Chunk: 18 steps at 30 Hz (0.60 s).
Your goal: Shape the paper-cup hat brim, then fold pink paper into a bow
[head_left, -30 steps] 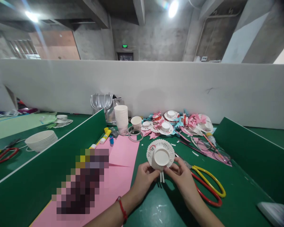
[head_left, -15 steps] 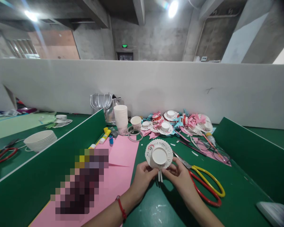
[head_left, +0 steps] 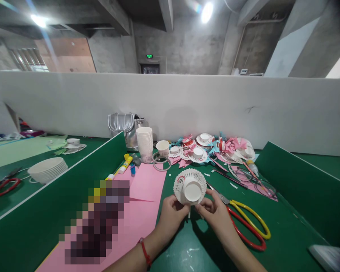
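Note:
Between both hands is a white paper-cup craft [head_left: 192,190], its round base facing me and its slit sides spread into a scalloped ring. My left hand [head_left: 173,212] pinches the lower left of the ring, thumb in front. At the lower right, the fingers of my right hand [head_left: 214,212] are closed around the edge. A narrow white strip pokes out below, near the left thumb. Beside my right forearm lie scissors [head_left: 248,223] with one red and one yellow handle. Pink paper [head_left: 141,215] covers the table to the left.
A stack of paper cups [head_left: 144,145], a single cup [head_left: 162,147] and a tape ring [head_left: 161,162] stand behind. Finished-looking cup crafts [head_left: 198,153] with pink and blue paper pile up at the back. Glasses [head_left: 265,187] lie right. Green dividers [head_left: 308,181] flank the table.
The craft has tilted slightly, its base shifting right and down. Two strips hung below it before; now one shows clearly there. My right fingers have shifted slightly at the lower edge.

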Motion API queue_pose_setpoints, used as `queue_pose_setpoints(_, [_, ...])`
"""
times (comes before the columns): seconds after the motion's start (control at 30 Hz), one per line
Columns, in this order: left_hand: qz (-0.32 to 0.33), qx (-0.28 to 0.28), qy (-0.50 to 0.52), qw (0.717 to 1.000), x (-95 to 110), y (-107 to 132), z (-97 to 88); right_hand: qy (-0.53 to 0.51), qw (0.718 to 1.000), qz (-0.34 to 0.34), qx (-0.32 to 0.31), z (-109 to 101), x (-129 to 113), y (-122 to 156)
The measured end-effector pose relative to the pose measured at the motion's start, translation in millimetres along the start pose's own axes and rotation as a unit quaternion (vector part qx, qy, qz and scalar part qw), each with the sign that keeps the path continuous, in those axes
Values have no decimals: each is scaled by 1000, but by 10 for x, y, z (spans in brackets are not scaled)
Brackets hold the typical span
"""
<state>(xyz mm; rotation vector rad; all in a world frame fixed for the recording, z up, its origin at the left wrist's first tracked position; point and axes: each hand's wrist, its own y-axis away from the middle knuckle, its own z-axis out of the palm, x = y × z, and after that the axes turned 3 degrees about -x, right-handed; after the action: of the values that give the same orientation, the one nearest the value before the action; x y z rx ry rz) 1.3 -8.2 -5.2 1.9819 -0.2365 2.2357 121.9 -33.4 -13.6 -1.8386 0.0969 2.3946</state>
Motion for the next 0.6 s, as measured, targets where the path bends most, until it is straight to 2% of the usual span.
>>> queue_pose_setpoints(0.37, [19,43,-65,997,-54,1,-9,-17,999,27,2,-21,-2,-20])
queue_pose_setpoints(0.6, [20,47,-41,998,-27,-4,-5,-24,999,35,-2,-18,13,-19])
